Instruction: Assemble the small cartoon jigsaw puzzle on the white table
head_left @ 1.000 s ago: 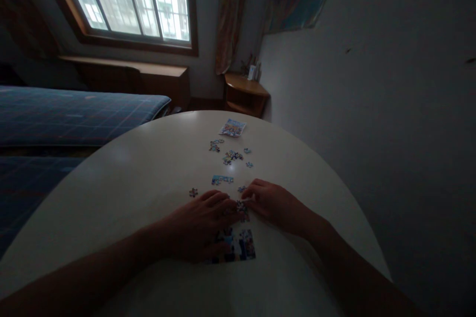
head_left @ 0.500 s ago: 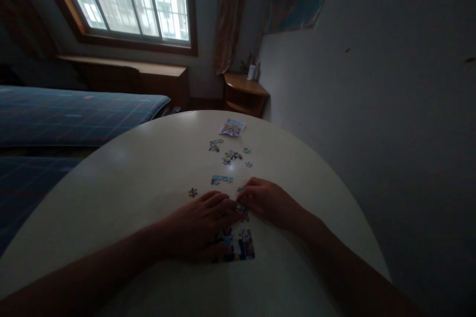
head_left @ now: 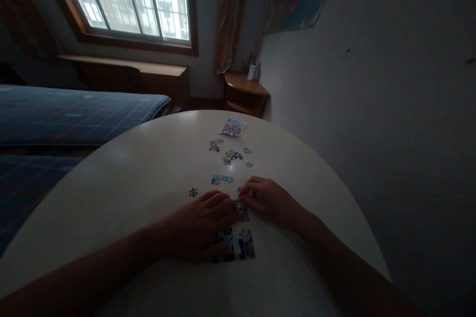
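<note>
My left hand point(head_left: 203, 223) lies flat, fingers spread, over joined jigsaw puzzle pieces and covers much of them. Below its fingers shows a joined puzzle section point(head_left: 246, 245) with blue, white and dark parts. Another small puzzle section point(head_left: 244, 211) sticks out beyond its fingertips. Right beside that section, my right hand point(head_left: 266, 199) has thumb and fingers pinched together; whatever is between them is hidden. A loose puzzle piece point(head_left: 240, 188) lies by its fingertips. Farther off is a joined light-blue puzzle strip point(head_left: 222, 179), and a single puzzle piece point(head_left: 192, 191) sits left of it.
On the round white table point(head_left: 148, 178), several loose puzzle pieces point(head_left: 232, 156) form a small pile, with a few more around it. Behind them lies a printed packet point(head_left: 232, 128). A blue plaid mattress point(head_left: 82, 114) stands left of the table, and a white wall point(head_left: 372, 109) rises on the right.
My right hand's fingertips have shifted slightly up and right, so more of the small puzzle section shows. My left hand stays in place.
</note>
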The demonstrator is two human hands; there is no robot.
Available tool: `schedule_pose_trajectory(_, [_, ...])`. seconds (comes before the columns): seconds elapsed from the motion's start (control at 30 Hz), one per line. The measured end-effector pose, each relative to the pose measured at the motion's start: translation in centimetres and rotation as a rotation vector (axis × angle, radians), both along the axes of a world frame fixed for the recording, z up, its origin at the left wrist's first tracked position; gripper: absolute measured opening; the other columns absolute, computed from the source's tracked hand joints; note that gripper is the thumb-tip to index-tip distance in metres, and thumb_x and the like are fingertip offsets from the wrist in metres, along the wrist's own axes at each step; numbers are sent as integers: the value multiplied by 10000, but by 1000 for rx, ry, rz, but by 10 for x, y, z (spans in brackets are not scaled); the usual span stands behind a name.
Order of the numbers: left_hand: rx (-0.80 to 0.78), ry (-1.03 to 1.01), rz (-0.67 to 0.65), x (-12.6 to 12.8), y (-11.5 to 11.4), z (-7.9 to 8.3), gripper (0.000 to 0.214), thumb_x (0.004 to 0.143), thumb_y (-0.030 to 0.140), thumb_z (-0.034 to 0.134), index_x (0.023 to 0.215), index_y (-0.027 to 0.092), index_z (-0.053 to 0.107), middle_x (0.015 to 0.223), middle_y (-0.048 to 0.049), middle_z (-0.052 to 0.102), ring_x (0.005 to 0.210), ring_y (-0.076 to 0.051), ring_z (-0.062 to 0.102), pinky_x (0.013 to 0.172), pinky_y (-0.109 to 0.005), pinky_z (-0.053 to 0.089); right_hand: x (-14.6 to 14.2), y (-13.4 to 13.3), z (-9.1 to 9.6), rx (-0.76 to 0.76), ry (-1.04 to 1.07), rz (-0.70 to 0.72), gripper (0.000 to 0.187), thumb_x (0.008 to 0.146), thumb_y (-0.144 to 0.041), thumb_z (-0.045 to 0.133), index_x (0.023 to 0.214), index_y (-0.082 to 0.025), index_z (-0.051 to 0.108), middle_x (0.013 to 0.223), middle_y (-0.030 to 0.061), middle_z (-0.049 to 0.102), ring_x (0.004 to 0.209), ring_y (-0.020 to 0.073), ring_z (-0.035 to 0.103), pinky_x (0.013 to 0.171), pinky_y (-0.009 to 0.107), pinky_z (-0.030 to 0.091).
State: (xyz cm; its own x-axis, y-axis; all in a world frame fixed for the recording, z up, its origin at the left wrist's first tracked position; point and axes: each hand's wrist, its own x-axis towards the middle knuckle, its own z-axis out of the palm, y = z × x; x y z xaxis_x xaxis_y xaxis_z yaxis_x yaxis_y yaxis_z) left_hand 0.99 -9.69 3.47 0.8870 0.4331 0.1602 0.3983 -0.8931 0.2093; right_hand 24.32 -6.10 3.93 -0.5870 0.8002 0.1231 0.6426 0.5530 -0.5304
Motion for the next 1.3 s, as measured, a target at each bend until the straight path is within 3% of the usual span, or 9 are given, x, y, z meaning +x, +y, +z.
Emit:
schedule_pose_trajectory(0.3, [-11,6,-7,0,0,-1,585,918,456,539,1430,207,408,1299,-109,519,1178,-298,460,1075,-450,333,-4,5,-4,13,-27,-85,69,848,-246,692,851,-199,742,870,21,685,688,105,603,673,239,447])
schedule_pose_trajectory(0.57, [-16,-5,-7,1,1,0,592,915,445,532,1436,202,393,1285,-113,518,1185,-301,455,1071,-447,335,5,3,7,-12,-48,-21,104,862,-233,668,926,-197,740,930,44,700,749,129,635,712,251,477])
schedule_pose_trajectory(0.73, [-22,3,-2,1,1,-1,595,912,462,540,1434,214,400,1265,-105,525,1162,-298,467,1067,-447,339,6,-1,12,68,-185,25,153,871,-149,611,913,-200,749,935,49,700,801,144,647,735,252,472])
schedule_pose_trajectory(1.03, [-12,-20,-14,1,2,-2,581,916,456,540,1421,200,411,1265,-106,529,1167,-296,466,1051,-438,358,-1,7,9,259,-380,146,143,842,-151,589,785,-168,719,796,51,681,679,144,594,632,258,404])
schedule_pose_trajectory(1.3, [-2,-27,-20,1,2,-2,591,924,447,512,1442,195,381,1348,-110,528,1221,-297,459,1093,-453,319,11,-1,25,40,-226,163,137,823,-200,664,936,-210,740,955,52,691,830,156,638,756,263,471])
